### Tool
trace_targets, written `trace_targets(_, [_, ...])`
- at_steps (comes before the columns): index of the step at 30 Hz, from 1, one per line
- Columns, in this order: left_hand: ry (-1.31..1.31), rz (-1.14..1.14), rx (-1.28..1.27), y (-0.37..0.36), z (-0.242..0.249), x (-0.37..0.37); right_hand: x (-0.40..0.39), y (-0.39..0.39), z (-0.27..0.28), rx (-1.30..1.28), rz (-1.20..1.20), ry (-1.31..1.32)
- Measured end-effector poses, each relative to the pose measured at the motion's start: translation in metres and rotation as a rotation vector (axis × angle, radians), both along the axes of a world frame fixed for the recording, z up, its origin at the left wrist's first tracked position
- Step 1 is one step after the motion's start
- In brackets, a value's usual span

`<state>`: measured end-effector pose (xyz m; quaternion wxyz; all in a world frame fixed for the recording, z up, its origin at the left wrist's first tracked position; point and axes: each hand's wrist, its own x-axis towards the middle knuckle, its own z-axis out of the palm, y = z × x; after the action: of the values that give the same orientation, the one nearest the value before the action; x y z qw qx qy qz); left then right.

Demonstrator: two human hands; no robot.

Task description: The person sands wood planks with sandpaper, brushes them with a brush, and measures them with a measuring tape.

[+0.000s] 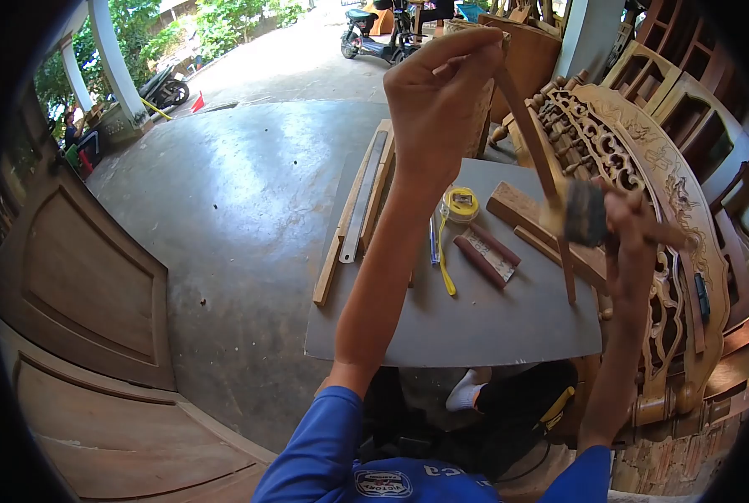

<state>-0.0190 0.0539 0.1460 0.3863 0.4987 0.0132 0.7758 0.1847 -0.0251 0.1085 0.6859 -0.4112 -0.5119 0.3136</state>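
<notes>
My left hand (441, 109) is raised high over the table, its fingers pinched on the top end of a thin brown wooden strip (525, 117). The strip hangs down at a slant past my right hand (630, 243). That hand is closed round a motion-blurred tool (585, 214) with a dark band, a tan end and a wooden handle, like a brush; its tan end overlaps the strip. Below lie reddish-brown sandpaper (486, 256), a round yellow-topped case (460, 203) with a yellow strap, a blue pen (433, 241) and wooden blocks (550, 239).
On the grey table (441, 335), a metal ruler (362, 205) lies among wooden strips (328, 268) at the left. A carved wooden panel (676, 184) leans close on the right. Wooden doors (98, 260) stand left; a scooter (374, 38) is parked beyond.
</notes>
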Motion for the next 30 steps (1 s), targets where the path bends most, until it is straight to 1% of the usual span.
trace_targets(2, [-0.027, 0.002, 0.004, 0.008, -0.001, -0.003, 0.036, -0.016, -0.054, -0.055, -0.037, 0.021])
trace_targets(4, [-0.037, 0.001, 0.012, 0.011, -0.003, -0.005, 0.059, -0.037, -0.087, -0.217, -0.171, -0.027])
trace_targets(6, [-0.027, 0.019, 0.03, 0.014, -0.004, -0.006, 0.084, -0.053, -0.118, -0.288, -0.263, -0.236])
trace_targets(8, [0.006, 0.061, 0.069, 0.015, -0.002, -0.006, 0.099, -0.063, -0.134, -0.34, -0.244, -0.12])
trace_targets(9, [0.067, 0.018, 0.001, 0.013, -0.001, -0.008, 0.104, -0.067, -0.139, -0.364, -0.235, -0.06])
trace_targets(11, [0.191, -0.061, -0.133, 0.003, 0.004, -0.013, 0.109, -0.07, -0.142, -0.419, -0.275, -0.011])
trace_targets(13, [0.29, -0.064, -0.189, -0.011, 0.013, -0.017, 0.101, -0.072, -0.136, -0.448, -0.315, 0.003])
trace_targets(14, [0.338, -0.069, -0.217, -0.015, 0.016, -0.016, 0.101, -0.07, -0.138, -0.43, -0.31, 0.088])
trace_targets(15, [0.246, 0.173, -0.09, -0.007, 0.007, -0.014, 0.102, -0.067, -0.143, -0.411, -0.31, 0.172])
trace_targets(16, [0.215, 0.248, -0.051, -0.01, 0.009, -0.018, 0.104, -0.065, -0.148, -0.392, -0.316, 0.254])
trace_targets(17, [0.182, 0.318, -0.014, -0.013, 0.012, -0.028, 0.104, -0.064, -0.149, -0.379, -0.337, 0.25])
trace_targets(19, [0.092, 0.409, -0.032, -0.017, 0.013, -0.055, 0.098, -0.059, -0.15, -0.351, -0.383, 0.243])
trace_targets(21, [-0.095, 0.47, -0.13, -0.024, 0.018, -0.07, 0.094, -0.051, -0.153, -0.311, -0.303, 0.114])
trace_targets(22, [-0.132, 0.393, -0.072, -0.018, 0.014, -0.086, 0.088, -0.047, -0.152, -0.291, -0.258, 0.05])
trace_targets(23, [-0.169, 0.32, -0.013, -0.012, 0.01, -0.098, 0.075, -0.043, -0.152, -0.281, -0.357, -0.015])
trace_targets(24, [-0.178, 0.344, -0.021, -0.014, 0.01, -0.098, 0.058, -0.038, -0.151, -0.272, -0.454, -0.082])
trace_targets(25, [-0.187, 0.321, -0.029, -0.013, 0.01, -0.098, 0.049, -0.034, -0.15, -0.26, -0.549, -0.149])
trace_targets(26, [-0.197, 0.296, -0.036, -0.01, 0.009, -0.098, 0.051, -0.025, -0.161, -0.208, -0.598, -0.211])
trace_targets(29, [-0.191, 0.231, -0.075, -0.001, 0.008, -0.088, 0.036, -0.025, -0.153, -0.31, -0.551, -0.12])
trace_targets(30, [-0.189, 0.232, -0.112, -0.001, 0.008, -0.08, 0.031, -0.034, -0.136, -0.454, -0.453, -0.141])
